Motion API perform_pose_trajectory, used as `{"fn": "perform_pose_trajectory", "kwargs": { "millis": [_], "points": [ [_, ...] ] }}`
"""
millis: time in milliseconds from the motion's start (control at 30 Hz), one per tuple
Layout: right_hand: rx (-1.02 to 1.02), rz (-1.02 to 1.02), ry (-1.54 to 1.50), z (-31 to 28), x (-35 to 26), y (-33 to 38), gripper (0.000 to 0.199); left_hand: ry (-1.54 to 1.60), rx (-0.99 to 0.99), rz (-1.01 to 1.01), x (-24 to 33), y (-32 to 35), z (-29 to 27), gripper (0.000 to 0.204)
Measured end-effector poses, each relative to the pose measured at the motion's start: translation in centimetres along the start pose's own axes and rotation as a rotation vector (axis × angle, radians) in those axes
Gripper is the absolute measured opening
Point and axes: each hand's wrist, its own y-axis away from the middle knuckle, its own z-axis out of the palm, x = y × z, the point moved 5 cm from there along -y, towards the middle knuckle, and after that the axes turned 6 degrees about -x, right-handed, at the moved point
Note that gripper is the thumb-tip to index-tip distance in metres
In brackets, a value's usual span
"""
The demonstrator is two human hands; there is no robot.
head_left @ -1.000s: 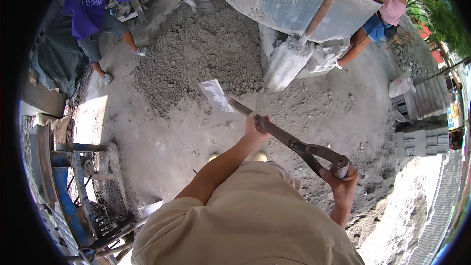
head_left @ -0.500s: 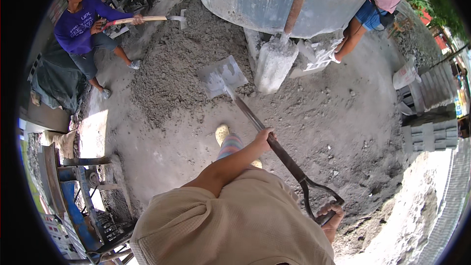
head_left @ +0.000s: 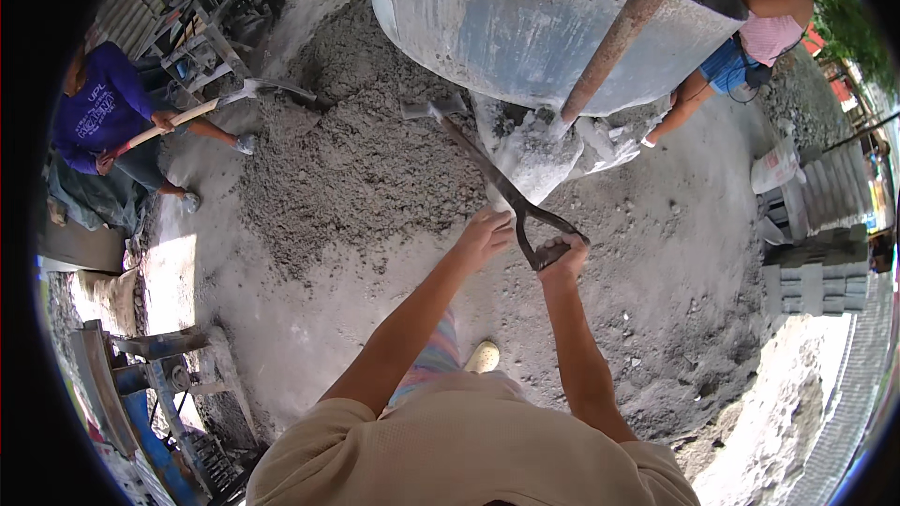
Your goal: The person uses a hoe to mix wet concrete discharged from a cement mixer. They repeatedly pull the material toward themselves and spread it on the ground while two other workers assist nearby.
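Behind gravel pile (head_left: pixel 356 159), shovel (head_left: pixel 487 169) blade half-hidden.

Outdoor work yard in daylight. The ground (head_left: pixel 309 319) is bare grey concrete, dusted with grit. A sunlit patch (head_left: pixel 171 281) lies at its left edge. A stack of grey blocks (head_left: pixel 816 272) stands at the right edge. A metal workbench (head_left: pixel 202 19) stands at the upper left corner. Green foliage (head_left: pixel 848 19) borders the upper right.
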Motion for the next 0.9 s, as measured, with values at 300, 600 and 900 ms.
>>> {"fn": "perform_pose_trajectory", "kwargs": {
  "millis": [300,600,900],
  "points": [
    [0.024,0.191,-0.002,-6.4,11.1,3.8,0.004,-0.051,0.380,-0.419,-7.3,-2.2,-9.5,0.056],
    [0.023,0.049,0.136,-10.7,5.3,11.0,0.006,0.222,0.248,-0.235,-10.5,-4.0,-7.3,0.012],
    [-0.483,-0.297,1.021,0.1,0.6,14.2,0.004,0.950,-0.350,0.015,-7.3,-2.9,-3.6,0.013]
  ]
}}
